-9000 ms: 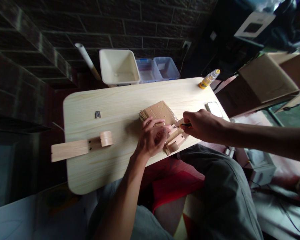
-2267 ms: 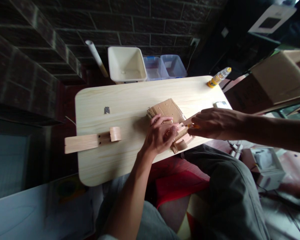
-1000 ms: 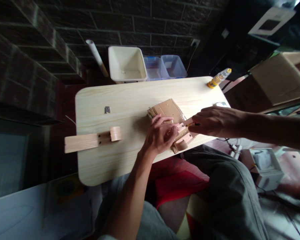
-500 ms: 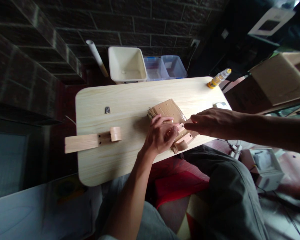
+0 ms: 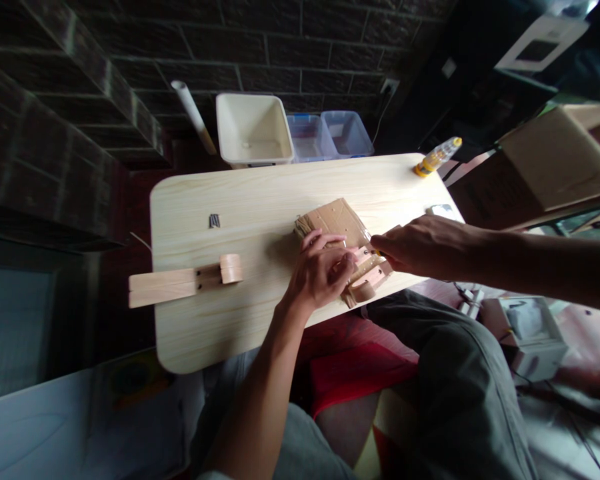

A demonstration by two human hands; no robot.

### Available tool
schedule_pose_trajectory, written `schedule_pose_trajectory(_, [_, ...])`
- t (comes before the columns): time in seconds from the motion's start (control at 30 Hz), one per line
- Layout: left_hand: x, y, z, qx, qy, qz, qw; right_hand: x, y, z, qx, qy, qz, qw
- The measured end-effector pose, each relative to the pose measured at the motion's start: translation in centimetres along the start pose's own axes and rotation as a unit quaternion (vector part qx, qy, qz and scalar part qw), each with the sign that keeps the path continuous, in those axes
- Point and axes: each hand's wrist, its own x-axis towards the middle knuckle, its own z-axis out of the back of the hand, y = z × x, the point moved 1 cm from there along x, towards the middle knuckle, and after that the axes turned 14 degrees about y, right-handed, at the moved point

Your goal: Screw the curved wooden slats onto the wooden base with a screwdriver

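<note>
My right hand (image 5: 425,247) is in a narrow pinch on a little yellow-tipped tool (image 5: 377,252), mostly hidden by my fingers, so I can't say exactly what it is. My left hand (image 5: 320,270) is curled closely against the wooden piece (image 5: 366,275), which sits just right of that hand, with the tool's tip right at it. Its long axis runs diagonally up toward my right hand. It lies at the lower edge of some cardboard (image 5: 330,223), right of center on the table (image 5: 205,340), with a wood block (image 5: 163,288) and screws (image 5: 214,221) off to the left.
</note>
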Motion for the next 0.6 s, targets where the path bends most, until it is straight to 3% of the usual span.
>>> schedule_pose_trajectory(0.1, [0.0, 0.0, 0.0, 0.000, 0.005, 0.004, 1.000, -0.4, 0.3, 0.2, -0.034, -0.020, 0.023, 0.999])
schedule_pose_trajectory(0.23, [-0.1, -0.1, 0.0, 0.004, 0.005, 0.004, 1.000, -1.1, -0.2, -0.3, -0.112, -0.125, 0.102, 0.980])
schedule_pose_trajectory(0.33, [-0.1, -0.1, 0.0, 0.005, 0.001, -0.005, 1.000, -1.1, -1.0, -1.0, -0.138, -0.166, 0.153, 0.964])
schedule_pose_trajectory(0.43, [0.0, 0.0, 0.0, 0.008, -0.001, -0.002, 1.000, -0.8, -1.7, -1.3, -0.137, -0.165, 0.189, 0.958])
schedule_pose_trajectory(0.6, [-0.1, 0.2, -0.2, 0.012, -0.003, 0.002, 1.000, -0.4, -2.1, -1.3, -0.102, -0.117, 0.171, 0.973])
